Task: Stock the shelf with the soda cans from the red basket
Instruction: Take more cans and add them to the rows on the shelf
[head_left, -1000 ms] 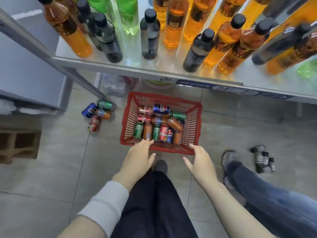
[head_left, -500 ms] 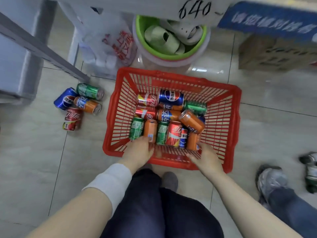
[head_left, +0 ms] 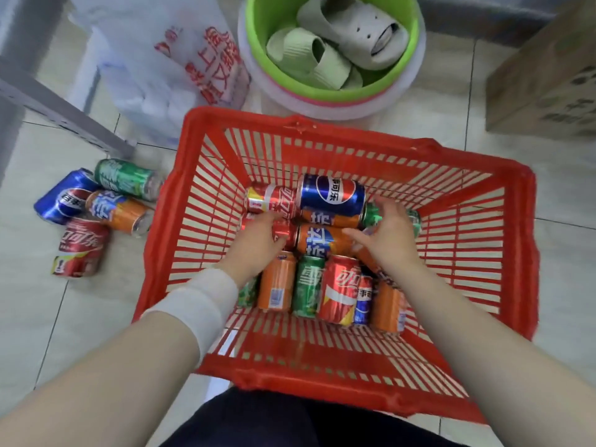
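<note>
The job looks barely begun, going by how things lie. The red basket point(head_left: 322, 385) sits on the floor point(head_left: 564, 195) right in front of the person, and the soda cans point(head_left: 338, 285) are heaped in its bottom, about a dozen lying on their sides in two rough rows, with a blue can point(head_left: 332, 195) on top at the far end. None of them is on a shelf as far as I can see; the shelf boards are out of sight from here.

Both hands are down inside the basket, apart from each other, with an orange can point(head_left: 322, 241) between them. The left hand point(head_left: 258, 245) lies over a red can point(head_left: 283, 232), fingers bent down onto it, though I cannot tell whether it has truly gripped it. The right hand point(head_left: 392, 237) is spread, thumb out, its fingers resting on a green can point(head_left: 372, 214), not yet closed round it.

Four loose cans point(head_left: 96, 211) lie in a cluster on the floor just beside the basket's left wall. I take it they want shelving too.

So nearly everything is left: pick up, lift, place, and repeat until the basket is empty
</note>
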A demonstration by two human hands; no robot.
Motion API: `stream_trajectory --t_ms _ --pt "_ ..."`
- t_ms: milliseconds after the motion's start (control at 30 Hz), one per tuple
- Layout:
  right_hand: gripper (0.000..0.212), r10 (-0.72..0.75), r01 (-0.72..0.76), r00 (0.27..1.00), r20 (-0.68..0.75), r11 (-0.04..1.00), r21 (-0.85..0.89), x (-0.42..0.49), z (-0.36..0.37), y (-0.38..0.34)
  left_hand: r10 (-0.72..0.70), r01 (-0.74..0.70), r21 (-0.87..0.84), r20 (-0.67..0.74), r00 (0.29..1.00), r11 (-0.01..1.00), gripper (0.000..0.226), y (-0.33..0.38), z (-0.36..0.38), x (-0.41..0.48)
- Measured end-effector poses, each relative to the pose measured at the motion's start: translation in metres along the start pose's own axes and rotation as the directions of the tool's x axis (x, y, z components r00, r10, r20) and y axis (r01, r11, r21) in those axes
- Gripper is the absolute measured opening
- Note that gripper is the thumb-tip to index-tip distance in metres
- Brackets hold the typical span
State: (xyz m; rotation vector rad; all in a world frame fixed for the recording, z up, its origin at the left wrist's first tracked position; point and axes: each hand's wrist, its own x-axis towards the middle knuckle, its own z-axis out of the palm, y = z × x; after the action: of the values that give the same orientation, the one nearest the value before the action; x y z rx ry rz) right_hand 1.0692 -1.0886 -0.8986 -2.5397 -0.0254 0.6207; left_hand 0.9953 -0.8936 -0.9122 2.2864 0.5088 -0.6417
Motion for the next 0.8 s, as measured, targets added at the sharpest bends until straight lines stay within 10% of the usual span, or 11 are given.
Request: stream_trajectory --t_ms 200,400,600,800 --pt "0.054 0.026 -0.029 0.999 0.018 0.990 0.139 0.038 0.020 -0.010 0.043 -0.064 -0.230 -0.092 0.995 0.971 0.050 0.016 0.005 0.039" --pt "0.060 0.267 -0.275 0.960 0.086 0.838 0.471 0.049 0.025 -0.013 -0.084 0.017 -0.528 -0.104 0.991 0.849 0.039 0.035 0.012 0.051" --pt "0.068 0.249 -0.197 0.968 -0.009 0.789 0.581 0.014 0.004 -0.020 -0.192 0.099 -0.710 -0.052 0.980 0.697 0.033 0.048 0.000 0.011" --pt "0.069 0.299 -0.294 0.940 0.163 0.470 0.832 -0.054 -0.025 -0.027 -0.200 0.095 -0.782 -0.039 0.979 0.616 0.022 0.072 -0.024 -0.060"
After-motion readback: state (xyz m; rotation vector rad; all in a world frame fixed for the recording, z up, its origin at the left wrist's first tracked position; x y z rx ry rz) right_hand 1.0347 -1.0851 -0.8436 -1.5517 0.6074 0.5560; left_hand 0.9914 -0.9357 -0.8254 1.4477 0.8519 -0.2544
